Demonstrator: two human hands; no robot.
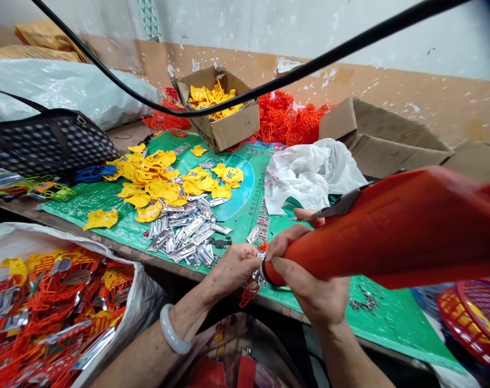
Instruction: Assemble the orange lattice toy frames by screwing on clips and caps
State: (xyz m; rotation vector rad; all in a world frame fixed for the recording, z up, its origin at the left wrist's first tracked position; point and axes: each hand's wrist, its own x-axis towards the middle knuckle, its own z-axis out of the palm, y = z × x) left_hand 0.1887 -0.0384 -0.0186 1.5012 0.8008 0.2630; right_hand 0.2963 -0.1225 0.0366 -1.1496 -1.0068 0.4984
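My right hand (pixel 309 280) is wrapped round the front of a large red electric screwdriver (pixel 362 231), which has a dark lever (pixel 342 205) along its top. Its nose points left and down, toward my left fingertips. My left hand (pixel 237 267) is closed in a pinch on a small orange plastic part (pixel 250 291) with shiny metal on it, at the table's front edge. Fingers and the tool's nose hide much of that part. Just left of my left hand are a pile of silver metal blades (pixel 188 229) and a small black piece (pixel 221 243).
Yellow plastic pieces (pixel 152 178) are heaped on the green sheet (pixel 232 215); more fill a cardboard box (pixel 237 129). Small screws (pixel 366 299) lie at right. A white sack (pixel 142 291) of orange parts stands front left. A black cable (pixel 285 89) crosses overhead. A white bag (pixel 309 172) lies behind the tool.
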